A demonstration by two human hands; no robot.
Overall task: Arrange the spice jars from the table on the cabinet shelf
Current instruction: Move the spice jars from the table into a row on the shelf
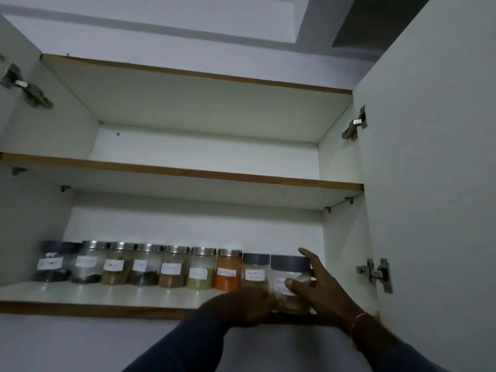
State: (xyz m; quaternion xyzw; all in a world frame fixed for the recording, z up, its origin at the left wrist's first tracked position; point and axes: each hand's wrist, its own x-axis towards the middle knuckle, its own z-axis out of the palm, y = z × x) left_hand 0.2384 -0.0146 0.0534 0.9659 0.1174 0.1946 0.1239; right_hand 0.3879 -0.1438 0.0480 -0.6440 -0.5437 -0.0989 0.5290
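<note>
Several labelled spice jars stand in a row on the lower cabinet shelf point(107, 294), among them an orange-filled jar point(228, 272) and a dark-lidded jar point(255, 269). At the row's right end stands a dark-lidded jar with a white label point(288, 267), close to the shelf's front edge. My right hand point(319, 288) wraps round its right side, thumb across the label and fingers reaching behind the lid. My left hand point(241, 304) holds the same jar low on its left side, its fingers hidden against the glass.
The upper shelf point(188, 173) above the jars shows nothing on it. Both cabinet doors stand open, the right door point(434, 183) close beside my right arm, with metal hinges point(375, 273) on its inner face. The cabinet's right wall point(341, 251) is just past the last jar.
</note>
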